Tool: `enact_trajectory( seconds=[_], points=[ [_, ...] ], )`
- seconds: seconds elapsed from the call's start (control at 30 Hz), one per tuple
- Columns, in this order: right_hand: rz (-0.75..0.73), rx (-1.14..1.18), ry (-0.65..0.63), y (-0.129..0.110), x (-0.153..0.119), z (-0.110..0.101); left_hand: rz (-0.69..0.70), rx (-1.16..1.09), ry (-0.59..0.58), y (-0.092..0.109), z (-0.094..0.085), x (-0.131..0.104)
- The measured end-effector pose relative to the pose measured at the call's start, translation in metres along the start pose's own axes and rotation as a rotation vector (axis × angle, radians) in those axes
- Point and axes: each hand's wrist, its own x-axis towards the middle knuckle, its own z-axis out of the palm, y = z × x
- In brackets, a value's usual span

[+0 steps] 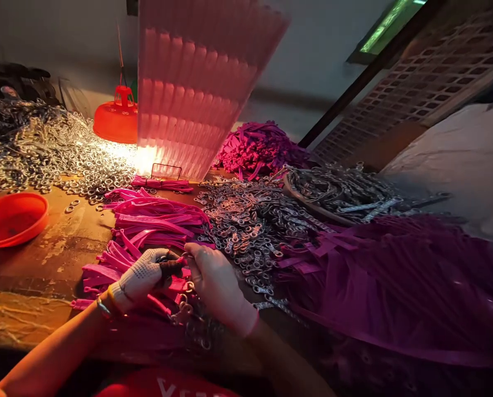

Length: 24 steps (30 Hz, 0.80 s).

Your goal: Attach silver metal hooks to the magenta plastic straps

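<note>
My left hand (pixel 149 275), in a white dotted glove with dark wrapping on the fingers, is closed in a pinch on the end of a pink zipper tape (pixel 183 260). My right hand (pixel 218 282), in a pale glove, meets it fingertip to fingertip and pinches the same end; what else it holds is hidden by its fingers. Below the hands hang small metal zipper pulls (pixel 184 311), partly in shadow. Several bundles of pink zipper tapes (pixel 159 218) lie under and behind the left hand. To the right of my right hand spreads a heap of metal zipper pulls (pixel 250 231).
A red lamp (pixel 116 122) hangs at the back left above a large metal heap (pixel 43 146). An orange bowl (pixel 31 223) sits at left. A translucent corrugated panel (pixel 188 99) stands at the back. Purple tapes (pixel 378 286) cover the right side, near a full basin (pixel 312 208).
</note>
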Motion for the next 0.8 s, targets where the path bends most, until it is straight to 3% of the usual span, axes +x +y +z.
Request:
enact_trajectory(
  seconds=[0.13, 0.23, 0.37, 0.47, 0.6, 0.7, 0.8],
  points=[
    [0.050, 0.032, -0.277, 0.001, 0.003, -0.012, 0.052, 0.051, 0.056, -0.003, 0.004, -0.006],
    [0.109, -0.077, -0.396, -0.001, 0.003, -0.014, 0.128, 0.199, 0.069, -0.008, 0.008, -0.006],
    [-0.028, -0.262, -0.415, -0.004, -0.006, -0.013, 0.171, 0.274, 0.038, -0.013, 0.012, -0.003],
    [-0.135, -0.327, -0.358, -0.003, -0.010, -0.014, 0.229, 0.330, -0.005, -0.005, 0.008, -0.001],
    [-0.108, -0.288, -0.238, 0.000, -0.014, -0.017, 0.300, 0.393, -0.105, 0.032, -0.017, -0.009],
    [-0.018, -0.238, -0.208, 0.000, -0.026, -0.020, 0.253, 0.418, 0.035, 0.053, -0.049, -0.023],
    [-0.019, -0.118, -0.287, 0.007, -0.041, -0.024, 0.180, 0.609, 0.154, 0.048, -0.075, -0.038]
  ],
)
